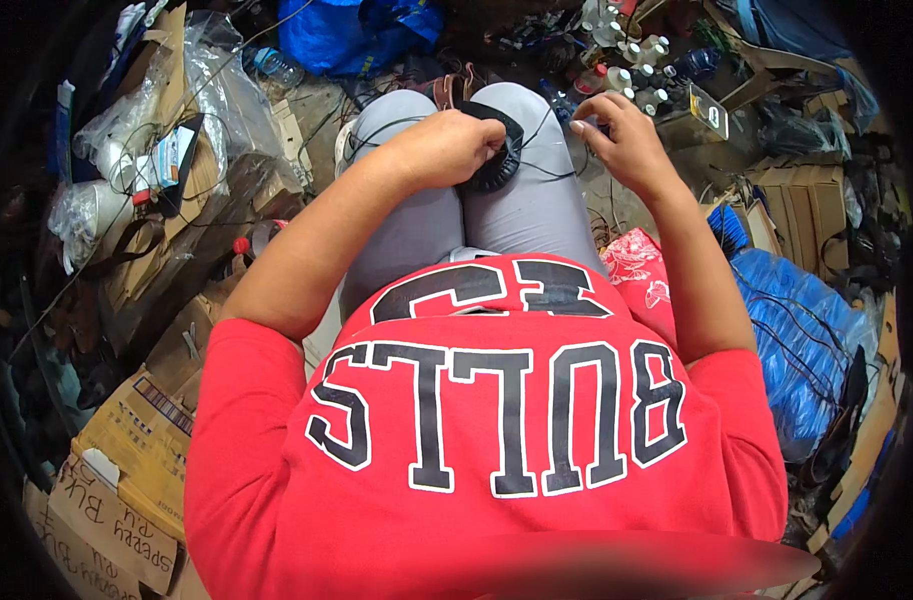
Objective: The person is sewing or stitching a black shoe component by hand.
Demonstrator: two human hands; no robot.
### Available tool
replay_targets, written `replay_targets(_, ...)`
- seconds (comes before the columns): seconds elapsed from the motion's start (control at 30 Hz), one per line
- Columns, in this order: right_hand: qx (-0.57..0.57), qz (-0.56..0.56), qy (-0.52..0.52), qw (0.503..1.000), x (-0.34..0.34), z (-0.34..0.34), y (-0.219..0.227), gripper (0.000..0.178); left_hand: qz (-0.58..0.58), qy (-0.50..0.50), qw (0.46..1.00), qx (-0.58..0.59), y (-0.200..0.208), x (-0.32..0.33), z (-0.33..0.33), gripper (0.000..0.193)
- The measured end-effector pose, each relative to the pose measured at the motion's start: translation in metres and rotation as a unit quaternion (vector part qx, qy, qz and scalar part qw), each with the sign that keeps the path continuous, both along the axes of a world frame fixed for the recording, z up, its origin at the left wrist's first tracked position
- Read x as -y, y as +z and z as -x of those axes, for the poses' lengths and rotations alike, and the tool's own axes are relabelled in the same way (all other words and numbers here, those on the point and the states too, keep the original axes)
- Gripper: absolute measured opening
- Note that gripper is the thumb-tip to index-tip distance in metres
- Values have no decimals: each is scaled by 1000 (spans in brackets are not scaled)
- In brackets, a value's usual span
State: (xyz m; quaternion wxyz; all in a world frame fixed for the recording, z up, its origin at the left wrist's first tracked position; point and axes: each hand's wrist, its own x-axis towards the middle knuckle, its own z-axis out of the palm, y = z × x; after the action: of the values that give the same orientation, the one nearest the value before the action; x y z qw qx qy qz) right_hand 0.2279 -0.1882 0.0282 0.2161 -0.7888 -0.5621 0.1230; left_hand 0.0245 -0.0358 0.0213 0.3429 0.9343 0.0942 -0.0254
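A black shoe-like piece (493,178) with a ridged edge rests between my grey-trousered knees. My left hand (463,146) is closed in a fist over its upper part, and what the fingers hold is hidden. Black thread (548,174) runs from the piece across my right thigh and up toward my right hand (621,140). That hand is raised beside my right knee, fingers curled, with the thread at its thumb and forefinger. Another loop of dark thread passes over my left knee to the left hand.
Several white-capped bottles (648,75) stand at the far right. A blue plastic bag (356,35) lies beyond my knees, with a blue plastic-wrapped bundle (791,340) at right. Clear plastic (211,70) and cardboard pile up at left, above a yellow carton (136,430).
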Motion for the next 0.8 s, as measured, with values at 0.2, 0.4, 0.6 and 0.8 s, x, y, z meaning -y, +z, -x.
replay_targets(0.2, 260, 58, 227, 937, -14, 43, 23, 7, -65, -36, 997, 16, -3, -6, -6, 12)
replay_targets(0.4, 163, 52, 274, 946, -21, 37, 11, 11, -142, -69, 987, 12, 7, -14, 11, 7)
replay_targets(0.6, -74, 107, 11, 991, 47, -54, -27, 5, -49, 216, 975, -30, 7, -92, 122, 15)
replay_targets(0.8, -690, -255, -14, 677, -6, -28, 1, 11, 355, 169, 880, 268, 62, -89, 92, 17)
